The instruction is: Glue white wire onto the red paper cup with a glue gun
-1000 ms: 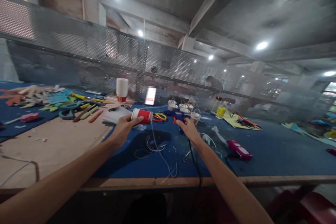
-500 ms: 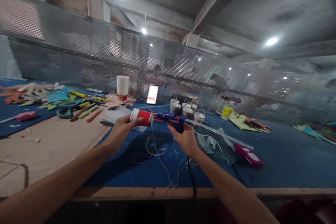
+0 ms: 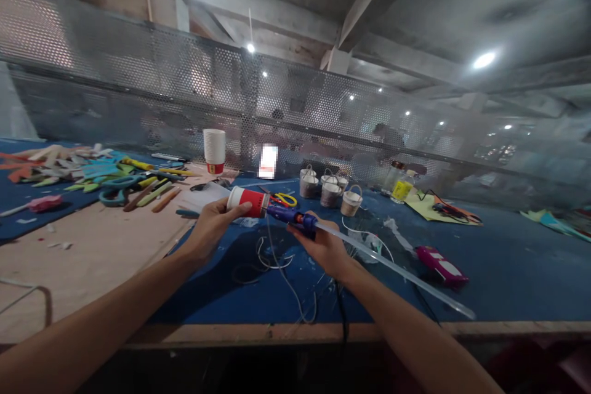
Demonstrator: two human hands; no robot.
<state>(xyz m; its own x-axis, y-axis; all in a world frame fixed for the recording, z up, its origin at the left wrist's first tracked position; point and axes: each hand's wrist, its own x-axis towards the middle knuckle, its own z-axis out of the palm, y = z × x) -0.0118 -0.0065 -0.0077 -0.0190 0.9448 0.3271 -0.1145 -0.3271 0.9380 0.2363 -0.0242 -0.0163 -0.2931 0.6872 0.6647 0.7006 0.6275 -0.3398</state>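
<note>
Pinching a red-and-white cup (image 3: 253, 203) with the fingers (image 3: 241, 209) of the left hand (image 3: 215, 218), mid-air over the table (image 3: 115, 240); gripping a blue glue gun (image 3: 287, 215) by its handle with the right hand (image 3: 327, 250), fingertips largely hidden.

Sweeping from the left now: past a heap of coloured strips (image 3: 55, 166) and a pink piece (image 3: 45, 203), on to teal scissors (image 3: 113, 197) and slim tools (image 3: 164, 199), up to a stack of cups (image 3: 214, 144) before the mesh screen (image 3: 221, 86). Across to yellow-handled scissors (image 3: 289, 199), just behind the gun; over to small handled buckets (image 3: 330, 192), a yellow-labelled bottle (image 3: 403, 188), down to a magenta box (image 3: 442, 266).

Tipped sideways with the cup, long axis left to right, white rim leftward. Aimed left with the gun, nozzle right up at the cup's other end, too close to call on contact. Trailing a long glue stick (image 3: 401, 268) down to the right.

Smooth and tapering on the cup; hard plastic on the gun; translucent and rod-straight on the stick; perforated on the screen.
</note>
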